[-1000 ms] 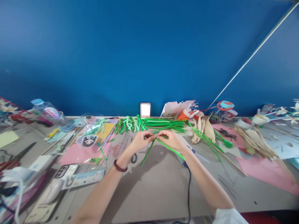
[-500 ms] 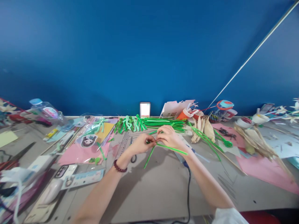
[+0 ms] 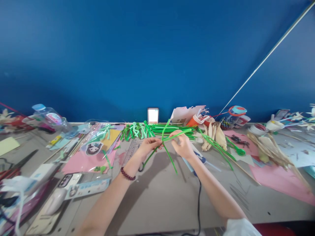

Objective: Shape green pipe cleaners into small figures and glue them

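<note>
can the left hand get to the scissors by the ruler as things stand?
Probably not freely: the left hand hovers right above the scissors, nothing between, but its fingers pinch green pipe cleaners shared with the right hand.

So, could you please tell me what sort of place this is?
Probably a craft table against a blue wall: both hands hold green pipe cleaners, more lie in a pile, and scissors and pink paper are spread around.
</note>
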The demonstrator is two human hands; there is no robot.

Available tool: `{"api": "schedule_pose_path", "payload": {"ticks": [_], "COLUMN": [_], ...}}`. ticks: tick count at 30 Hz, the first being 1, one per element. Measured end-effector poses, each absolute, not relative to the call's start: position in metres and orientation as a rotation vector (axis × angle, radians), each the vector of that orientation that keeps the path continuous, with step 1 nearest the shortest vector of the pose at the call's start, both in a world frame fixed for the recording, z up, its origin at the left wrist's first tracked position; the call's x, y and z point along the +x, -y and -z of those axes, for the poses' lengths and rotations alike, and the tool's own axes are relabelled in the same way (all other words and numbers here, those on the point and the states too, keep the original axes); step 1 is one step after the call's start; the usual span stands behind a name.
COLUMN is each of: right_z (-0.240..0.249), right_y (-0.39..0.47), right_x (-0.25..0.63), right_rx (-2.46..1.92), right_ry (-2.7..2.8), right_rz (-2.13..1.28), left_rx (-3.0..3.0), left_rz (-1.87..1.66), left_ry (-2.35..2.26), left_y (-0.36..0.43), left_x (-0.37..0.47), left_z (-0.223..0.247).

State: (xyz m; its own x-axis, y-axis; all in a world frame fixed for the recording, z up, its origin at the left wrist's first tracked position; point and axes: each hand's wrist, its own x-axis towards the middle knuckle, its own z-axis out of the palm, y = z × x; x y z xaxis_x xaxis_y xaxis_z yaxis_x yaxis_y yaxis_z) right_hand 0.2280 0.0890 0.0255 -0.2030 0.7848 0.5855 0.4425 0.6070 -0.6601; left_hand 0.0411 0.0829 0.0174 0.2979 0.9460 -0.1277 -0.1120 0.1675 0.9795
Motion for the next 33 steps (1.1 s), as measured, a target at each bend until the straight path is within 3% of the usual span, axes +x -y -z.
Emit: {"api": "schedule_pose_path", "payload": {"ticks": [6,9,14,20,33], "right_z": [-0.01,-0.007,-0.009,-0.004,-0.014], "right_y": [-0.091,-0.091,-0.09,-0.096,-0.093], "right_x": [0.216,0.212,0.214,0.22,0.222], "right_rx": [-1.023,-1.053,-1.14,-1.142,-1.116], "right_ry": [1.607,1.461,1.492,1.766,1.765], "right_rz": [-1.171,-1.326,-1.345,-1.134,-1.105], "left_rx": [1.142,1.367,2.014,2.618,2.528], "left_rz": [-0.954,-1.051,-1.381,-1.219,-1.101], "left_ry": [-0.997,-1.14,-1.27,-1.258,-1.24], "left_y": [-0.082,-0.081,-0.083,-0.086,-0.082], "left_x": [0.045,0.047,0.042,0.035,0.037], "left_z": [-0.017,-0.017,-0.017,-0.017,-0.02]}}
